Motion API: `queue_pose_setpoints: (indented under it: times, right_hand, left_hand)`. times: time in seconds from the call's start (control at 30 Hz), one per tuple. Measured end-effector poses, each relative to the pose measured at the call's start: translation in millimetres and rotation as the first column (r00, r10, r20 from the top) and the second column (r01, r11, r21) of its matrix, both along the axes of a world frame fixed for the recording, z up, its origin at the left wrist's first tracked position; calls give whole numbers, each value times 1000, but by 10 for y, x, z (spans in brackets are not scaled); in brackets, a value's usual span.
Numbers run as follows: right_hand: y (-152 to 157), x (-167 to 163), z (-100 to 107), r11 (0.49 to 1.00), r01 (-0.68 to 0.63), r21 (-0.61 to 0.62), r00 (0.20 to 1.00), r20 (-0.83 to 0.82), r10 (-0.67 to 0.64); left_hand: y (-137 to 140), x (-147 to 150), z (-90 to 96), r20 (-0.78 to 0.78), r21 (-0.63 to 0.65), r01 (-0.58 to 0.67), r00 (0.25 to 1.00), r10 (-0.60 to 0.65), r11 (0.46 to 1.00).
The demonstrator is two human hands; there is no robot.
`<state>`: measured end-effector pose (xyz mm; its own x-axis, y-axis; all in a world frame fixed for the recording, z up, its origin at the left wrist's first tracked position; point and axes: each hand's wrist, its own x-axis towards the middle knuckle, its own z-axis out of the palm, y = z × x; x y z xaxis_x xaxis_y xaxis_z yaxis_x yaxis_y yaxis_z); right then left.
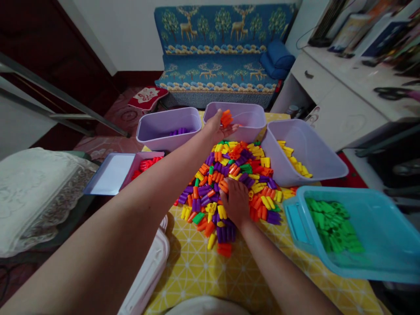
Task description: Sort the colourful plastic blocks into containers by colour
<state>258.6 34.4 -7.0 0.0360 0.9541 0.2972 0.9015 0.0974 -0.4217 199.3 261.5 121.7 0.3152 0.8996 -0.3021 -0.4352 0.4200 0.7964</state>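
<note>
**Orange pieces over the far bin, one hand on the pile**

We have the left hand stretched out over the near rim of the middle bin, the pale purple one at the far side of the table. It holds a few orange pieces against the thumb, above fingers that are loosely extended rather than clenched. The right hand rests palm down on the mixed pile of plastic pieces, fingers bent, with more orange ones beside the thumb and forefinger; we cannot tell whether it grips any of them.

The pile spreads over our yellow tablecloth in orange, purple, yellow and green. Around it we have the left bin with purple pieces inside, and the right bin with yellow pieces along its near side. Nearer us on the right, the blue bin holds green pieces. Red pieces lie in a small box partly hidden behind our left forearm.

A white lid lies at our lower left. Beyond the table stands a sofa in a blue deer-patterned cover, with a small red stool near its left end.
</note>
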Motion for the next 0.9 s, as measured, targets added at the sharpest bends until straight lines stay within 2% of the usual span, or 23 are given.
queue_pose_setpoints:
  times: [0.13, 0.27, 0.43, 0.53, 0.57, 0.63, 0.67, 0.73, 0.77, 0.8, 0.9]
  right_hand:
    - [-2, -5, 15, 1000, 9, -8, 1000, -7, -9]
    - [-4, -4, 1, 1000, 7, -10, 1000, -15, -7]
    - [-3, -1, -15, 1000, 4, -5, 1000, -11, -4]
    - [-6, 0, -20, 1000, 15, 8, 1000, -15, -15]
    - [-7, 1, -20, 1000, 18, 11, 1000, -15, -18]
    - [-9, 0, -21, 1000, 18, 12, 1000, -12, -18]
    - [-9, -1, -23, 1000, 21, 12, 1000, -10, -21]
    - [-10, -5, -29, 999, 29, 14, 1000, -2, -29]
    - [-9, -7, -34, 999, 33, 16, 999, 3, -33]
    - [-9, -11, -38, 999, 36, 19, 999, 9, -36]
    - [-8, -20, -46, 999, 35, 32, 999, 22, -36]
  left_hand:
    - [24, 87, -23, -35, -150, -31, 999, 26, 988]
    - [-5, 62, -7, -51, -194, -47, 998, 38, 980]
    - [-136, -41, -26, -144, -129, -27, 990, 8, 991]
    - [-385, -175, -129, -286, -58, -1, 958, -15, 998]
    - [-503, -242, -186, -347, 19, 18, 938, -11, 1000]
    - [-780, -411, -336, -498, 221, 60, 865, 60, 973]
    - [-929, -510, -427, -570, 341, 99, 813, 122, 935]
    - [-1222, -716, -629, -692, 550, 214, 658, 297, 807]
    - [-1355, -811, -731, -731, 604, 276, 566, 381, 748]
    - [-1472, -894, -827, -758, 619, 334, 492, 429, 711]
    - [-1695, -1025, -1032, -781, 620, 392, 392, 486, 680]
